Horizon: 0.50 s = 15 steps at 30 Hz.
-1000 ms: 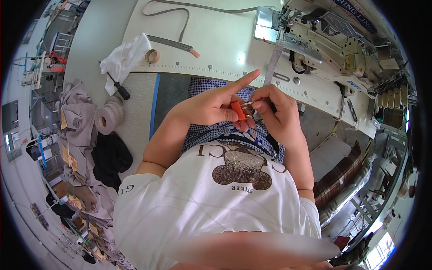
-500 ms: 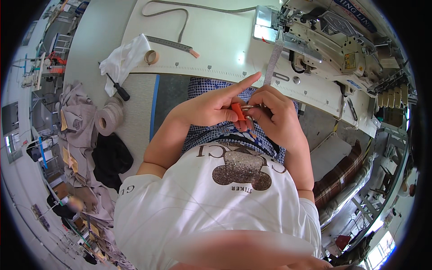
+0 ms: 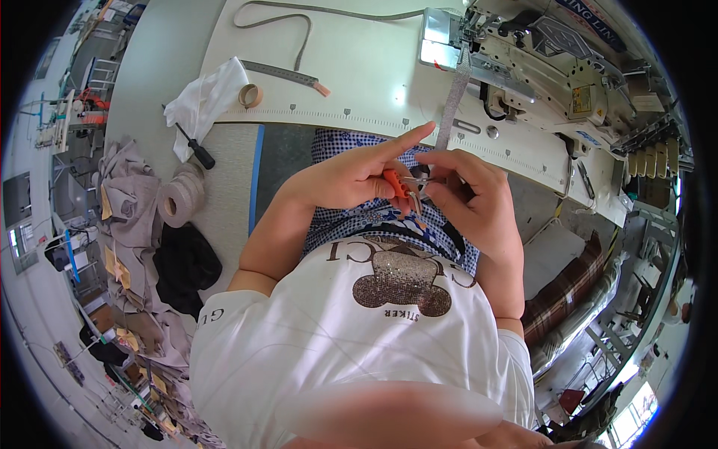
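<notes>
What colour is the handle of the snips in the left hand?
Orange, seen in the head view: snips in the left hand.

The left hand (image 3: 351, 179) hides most of the orange-handled snips (image 3: 395, 183); their blades seem buried between fingers.

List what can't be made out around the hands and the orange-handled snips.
- Head view: snips, blades hidden between left hand and right hand.
- Grey strap: lower end hidden behind right-hand fingers.
- Sewing machine: needle area too small, bent by fisheye rim.
- Bottom edge: blurred shape, unreadable.

Orange-handled snips (image 3: 396, 184) between both hands, below grey strap (image 3: 452, 105)
</notes>
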{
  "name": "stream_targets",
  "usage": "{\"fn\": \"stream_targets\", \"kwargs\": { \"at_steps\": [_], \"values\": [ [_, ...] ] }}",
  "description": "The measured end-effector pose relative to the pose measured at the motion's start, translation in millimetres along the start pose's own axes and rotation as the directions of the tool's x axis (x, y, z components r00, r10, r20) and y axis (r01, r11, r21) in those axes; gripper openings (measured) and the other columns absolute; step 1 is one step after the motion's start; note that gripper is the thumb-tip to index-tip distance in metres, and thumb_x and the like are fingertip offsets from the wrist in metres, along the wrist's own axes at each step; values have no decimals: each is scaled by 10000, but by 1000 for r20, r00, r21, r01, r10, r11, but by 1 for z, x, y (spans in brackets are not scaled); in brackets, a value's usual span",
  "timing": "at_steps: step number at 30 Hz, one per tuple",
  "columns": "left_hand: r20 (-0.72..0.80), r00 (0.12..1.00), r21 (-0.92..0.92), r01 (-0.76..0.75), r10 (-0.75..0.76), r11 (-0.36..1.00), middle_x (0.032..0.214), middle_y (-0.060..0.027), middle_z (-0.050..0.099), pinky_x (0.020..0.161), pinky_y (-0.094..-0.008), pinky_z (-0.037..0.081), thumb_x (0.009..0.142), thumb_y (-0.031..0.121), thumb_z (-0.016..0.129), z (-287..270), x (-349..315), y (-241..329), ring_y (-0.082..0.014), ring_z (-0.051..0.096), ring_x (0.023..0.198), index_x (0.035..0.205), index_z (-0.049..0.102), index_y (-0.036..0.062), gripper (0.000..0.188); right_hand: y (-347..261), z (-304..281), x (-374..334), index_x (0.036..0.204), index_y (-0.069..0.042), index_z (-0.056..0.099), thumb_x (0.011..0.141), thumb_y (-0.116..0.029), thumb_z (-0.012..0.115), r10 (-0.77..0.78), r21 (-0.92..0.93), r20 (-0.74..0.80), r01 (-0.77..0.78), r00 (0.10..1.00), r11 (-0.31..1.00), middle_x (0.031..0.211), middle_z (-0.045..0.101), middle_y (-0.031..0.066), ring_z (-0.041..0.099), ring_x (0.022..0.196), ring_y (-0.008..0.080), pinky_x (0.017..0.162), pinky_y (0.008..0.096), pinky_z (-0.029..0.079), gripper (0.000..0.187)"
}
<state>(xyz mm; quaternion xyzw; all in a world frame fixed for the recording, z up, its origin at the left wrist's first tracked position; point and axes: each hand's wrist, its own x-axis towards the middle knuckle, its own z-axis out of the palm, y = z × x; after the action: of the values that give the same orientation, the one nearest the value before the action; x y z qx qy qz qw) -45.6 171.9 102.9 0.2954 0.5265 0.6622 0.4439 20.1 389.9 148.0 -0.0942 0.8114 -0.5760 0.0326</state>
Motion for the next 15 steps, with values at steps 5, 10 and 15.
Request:
{"fn": "stream_targets", "kwargs": {
  "at_steps": [5,10,15],
  "values": [
    [16,1000,21,-18,18,1000,975,-134,680,809,-322,559,894,-170,499,-2,0,-2,-209,699,898,1607,80,154,888,-5,-3,-2,1076,-36,720,723,76,695,18,-8,-15,-18,1000,1000,749,615,14,451,571,61,524,222,346,371],
    [9,1000,42,-30,30,999,995,-126,676,765,-320,562,846,-183,533,-2,1,-6,-232,715,913,1603,98,111,922,-7,-6,-5,1060,-34,723,706,74,704,6,-23,-29,-7,1000,1000,752,624,17,450,566,55,524,219,347,371],
    [11,999,48,-39,38,998,997,-125,685,791,-317,557,863,-163,550,-3,1,-6,-220,707,910,1602,95,102,907,-8,-13,-8,960,6,713,710,88,691,-71,-28,-33,70,997,997,777,636,53,541,631,96,555,227,382,263]
  ]
}}
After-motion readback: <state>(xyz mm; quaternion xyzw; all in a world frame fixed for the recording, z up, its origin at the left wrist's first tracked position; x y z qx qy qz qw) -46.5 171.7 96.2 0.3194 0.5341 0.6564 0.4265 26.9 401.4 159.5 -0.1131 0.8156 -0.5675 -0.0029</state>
